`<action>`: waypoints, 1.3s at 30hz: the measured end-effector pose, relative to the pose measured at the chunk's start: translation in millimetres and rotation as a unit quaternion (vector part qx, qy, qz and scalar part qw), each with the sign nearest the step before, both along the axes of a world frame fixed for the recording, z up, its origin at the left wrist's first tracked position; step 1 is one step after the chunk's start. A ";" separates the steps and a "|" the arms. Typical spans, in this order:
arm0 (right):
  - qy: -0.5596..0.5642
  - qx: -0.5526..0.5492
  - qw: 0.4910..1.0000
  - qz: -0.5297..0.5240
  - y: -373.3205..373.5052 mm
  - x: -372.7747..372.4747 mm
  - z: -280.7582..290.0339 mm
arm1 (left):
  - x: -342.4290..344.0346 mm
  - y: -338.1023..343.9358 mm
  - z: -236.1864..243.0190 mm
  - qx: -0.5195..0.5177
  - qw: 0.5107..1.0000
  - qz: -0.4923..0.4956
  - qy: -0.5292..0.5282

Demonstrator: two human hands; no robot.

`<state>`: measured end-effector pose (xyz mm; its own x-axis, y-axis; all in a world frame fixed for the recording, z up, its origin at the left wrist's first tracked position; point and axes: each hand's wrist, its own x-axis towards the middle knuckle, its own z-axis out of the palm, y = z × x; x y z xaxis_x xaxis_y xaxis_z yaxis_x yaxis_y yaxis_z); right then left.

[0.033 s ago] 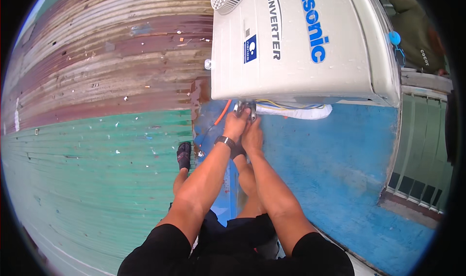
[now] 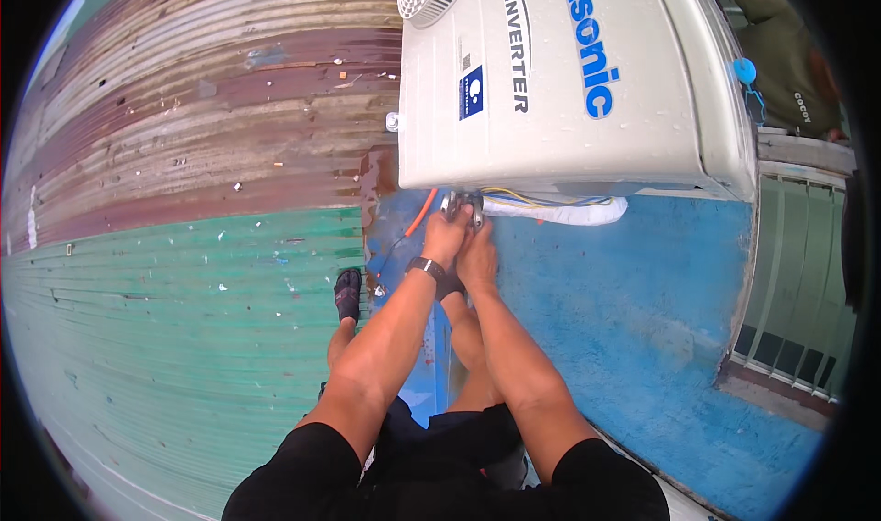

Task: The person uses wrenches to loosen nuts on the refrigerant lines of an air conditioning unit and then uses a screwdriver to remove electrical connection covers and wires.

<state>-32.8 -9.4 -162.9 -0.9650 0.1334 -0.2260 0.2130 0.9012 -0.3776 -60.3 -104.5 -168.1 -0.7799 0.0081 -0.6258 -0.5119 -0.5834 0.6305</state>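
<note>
Both my hands are together just under the edge of a white outdoor air-conditioner unit (image 2: 551, 145). My left hand (image 2: 445, 238), with a dark watch at the wrist, is closed on a small grey metal tool or fitting (image 2: 477, 211); its exact kind I cannot make out. Close beside it, my right hand (image 2: 476, 260) has its fingers curled round the lower part of the same metal piece. Right of the hands runs a white-wrapped pipe (image 2: 574, 213), with yellow and blue wires (image 2: 523, 196) along it. My fingers partly hide the metal piece.
An orange tube (image 2: 421, 214) hangs left of my hands. Corrugated metal roofing (image 2: 193, 310), green and rusty brown, spreads on the left. A blue wall (image 2: 633, 301) and a barred window (image 2: 794, 282) are on the right. Another person's olive shirt (image 2: 780, 62) shows at top right.
</note>
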 end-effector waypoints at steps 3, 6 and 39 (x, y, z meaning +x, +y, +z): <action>0.004 0.002 1.000 0.008 3.9 -2.3 1.3 | 0.6 2.9 2.4 -0.033 0.999 0.011 0.011; -0.040 0.013 0.999 -0.012 -1.7 -1.6 11.3 | 2.0 2.6 0.2 -0.049 0.999 0.004 0.008; -0.054 -0.024 0.998 -0.021 -9.6 2.8 13.3 | -9.9 1.7 -8.3 0.001 0.999 -0.004 -0.048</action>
<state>-30.0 -19.0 -149.6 -0.9284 0.1602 -0.3352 0.2921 0.8722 -0.3923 -70.2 -102.8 -176.4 -0.7162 0.0162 -0.6977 -0.5749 -0.5805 0.5766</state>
